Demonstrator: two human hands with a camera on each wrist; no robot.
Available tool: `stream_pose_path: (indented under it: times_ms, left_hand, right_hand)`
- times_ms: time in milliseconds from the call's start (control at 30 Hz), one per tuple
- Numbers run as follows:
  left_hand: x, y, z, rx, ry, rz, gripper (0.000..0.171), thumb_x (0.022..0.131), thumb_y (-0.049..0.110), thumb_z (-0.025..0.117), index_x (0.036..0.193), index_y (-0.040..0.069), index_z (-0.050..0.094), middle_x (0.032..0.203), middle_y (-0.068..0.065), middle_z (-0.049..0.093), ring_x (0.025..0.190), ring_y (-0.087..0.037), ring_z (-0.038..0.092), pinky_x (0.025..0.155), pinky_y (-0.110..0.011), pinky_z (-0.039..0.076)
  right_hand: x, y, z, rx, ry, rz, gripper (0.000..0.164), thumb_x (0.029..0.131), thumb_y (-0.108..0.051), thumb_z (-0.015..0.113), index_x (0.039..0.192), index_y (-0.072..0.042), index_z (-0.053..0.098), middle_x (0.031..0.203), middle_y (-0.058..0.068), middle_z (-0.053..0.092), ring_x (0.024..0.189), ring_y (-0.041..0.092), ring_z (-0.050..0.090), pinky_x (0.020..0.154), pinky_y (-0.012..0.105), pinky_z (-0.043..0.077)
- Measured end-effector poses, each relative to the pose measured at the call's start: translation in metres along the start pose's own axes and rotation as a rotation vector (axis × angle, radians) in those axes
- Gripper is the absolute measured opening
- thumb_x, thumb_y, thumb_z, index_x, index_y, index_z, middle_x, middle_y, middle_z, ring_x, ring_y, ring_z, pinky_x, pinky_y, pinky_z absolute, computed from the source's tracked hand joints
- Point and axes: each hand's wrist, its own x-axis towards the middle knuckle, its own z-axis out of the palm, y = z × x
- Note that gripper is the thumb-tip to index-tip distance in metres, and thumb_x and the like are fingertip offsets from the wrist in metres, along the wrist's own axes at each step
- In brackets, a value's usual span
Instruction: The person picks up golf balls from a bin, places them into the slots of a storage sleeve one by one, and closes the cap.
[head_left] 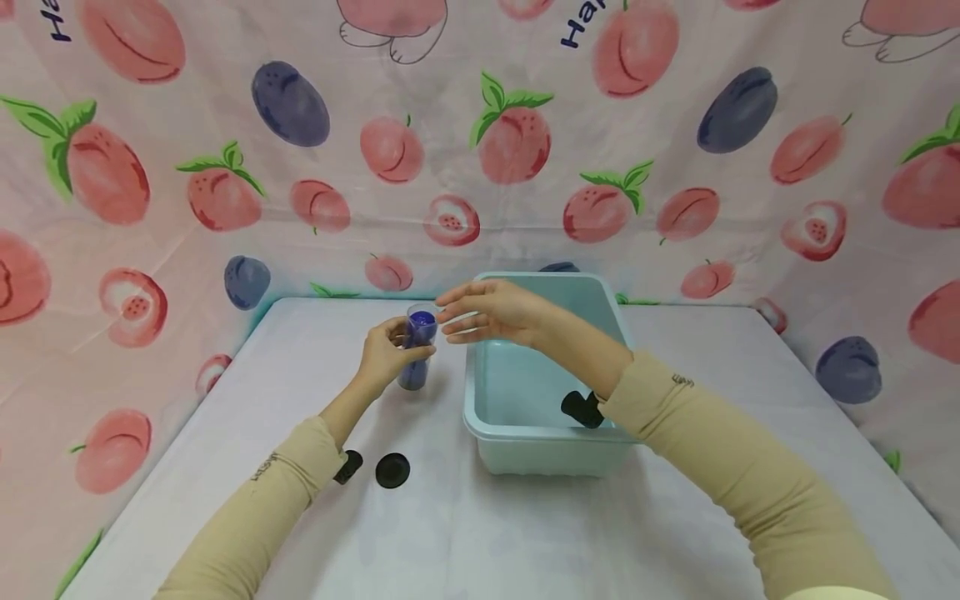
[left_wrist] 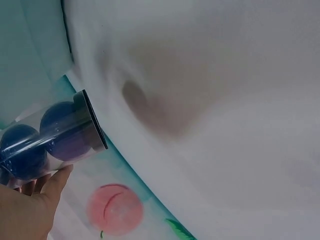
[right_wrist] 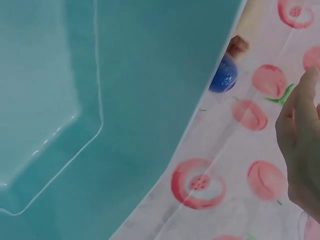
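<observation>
Now a flat, round black disc (head_left: 392,471) lies near on the left; farther back, the left hand (head_left: 384,354) curls its fingers round a clear plastic tube (head_left: 414,375): dark blue balls (head_left: 422,322) are in, but its top looks left to cover. The right hand (head_left: 495,315), fingers straight and slightly apart, is by the pale blue plastic tub (head_left: 547,458).
</observation>
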Motion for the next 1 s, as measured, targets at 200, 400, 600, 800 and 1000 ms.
stream_pose_path:
  times_ms: [200,400,600,800,1000]
  left_hand:
    - [0.000,-0.005,-0.007,-0.048,0.024,0.018,0.059,0.076,0.012,0.077,0.127,-0.003,0.051,0.125,-0.024,0.059,0.118,-0.037,0.055,0.101,-0.046,0.046]
    - [-0.003,-0.010,-0.015,-0.041,0.036,0.020,0.058,0.077,0.011,0.077,0.126,-0.004,0.051,0.125,-0.025,0.059,0.117,-0.038,0.056,0.101,-0.046,0.046]
    - [-0.006,-0.013,-0.020,-0.036,0.032,0.004,0.060,0.077,0.011,0.077,0.129,-0.004,0.049,0.127,-0.026,0.057,0.120,-0.037,0.054,0.103,-0.045,0.045]
    - [-0.011,-0.018,-0.025,-0.033,0.040,0.024,0.061,0.077,0.012,0.077,0.130,-0.003,0.050,0.127,-0.026,0.057,0.120,-0.038,0.054,0.103,-0.046,0.045]
    - [-0.016,-0.027,-0.028,-0.040,0.056,0.046,0.057,0.077,0.012,0.078,0.127,-0.002,0.053,0.123,-0.025,0.060,0.117,-0.036,0.057,0.100,-0.045,0.047]
  right_hand:
    - [-0.009,0.003,0.014,0.008,-0.022,0.018,0.036,0.097,-0.008,0.049,0.130,0.007,0.048,0.091,0.005,0.064,0.082,0.016,0.066,0.098,0.046,0.047]
    - [-0.020,0.010,0.031,0.024,0.034,0.025,0.035,0.096,-0.007,0.051,0.129,0.005,0.050,0.090,0.004,0.063,0.082,0.016,0.065,0.094,0.043,0.051]
    - [-0.031,0.026,0.045,0.093,0.111,0.037,0.033,0.095,-0.006,0.052,0.127,0.001,0.053,0.099,0.007,0.063,0.084,0.016,0.064,0.091,0.039,0.053]
    - [-0.037,0.045,0.057,0.084,0.076,-0.006,0.030,0.094,-0.007,0.054,0.122,0.002,0.055,0.105,0.009,0.062,0.086,0.016,0.064,0.089,0.038,0.055]
    - [-0.037,0.067,0.069,0.098,-0.060,-0.041,0.032,0.094,-0.006,0.054,0.124,0.005,0.052,0.100,0.003,0.063,0.086,0.012,0.063,0.090,0.041,0.054]
